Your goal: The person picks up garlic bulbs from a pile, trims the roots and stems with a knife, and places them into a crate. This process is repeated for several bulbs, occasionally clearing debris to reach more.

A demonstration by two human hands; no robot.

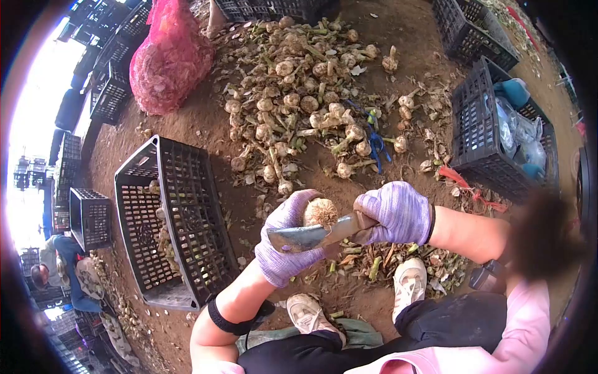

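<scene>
left hand gripping garlic bulb, right hand holding knife

No readable text or labels anywhere

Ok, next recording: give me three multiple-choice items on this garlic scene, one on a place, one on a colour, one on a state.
1. Where does the black crate holding a few bulbs lie?
A. left of the hands
B. on the person's lap
C. on top of the pile

2. What colour are the gloves?
A. orange
B. purple
C. white

3. What is the left hand doing?
A. hanging empty
B. gripping a garlic bulb
C. resting on a shoe

Answers: 1 A, the crate lies on the soil to the left. 2 B, both gloves are purple knit. 3 B, the bulb sits in its fingers while the right hand holds a knife.
</scene>
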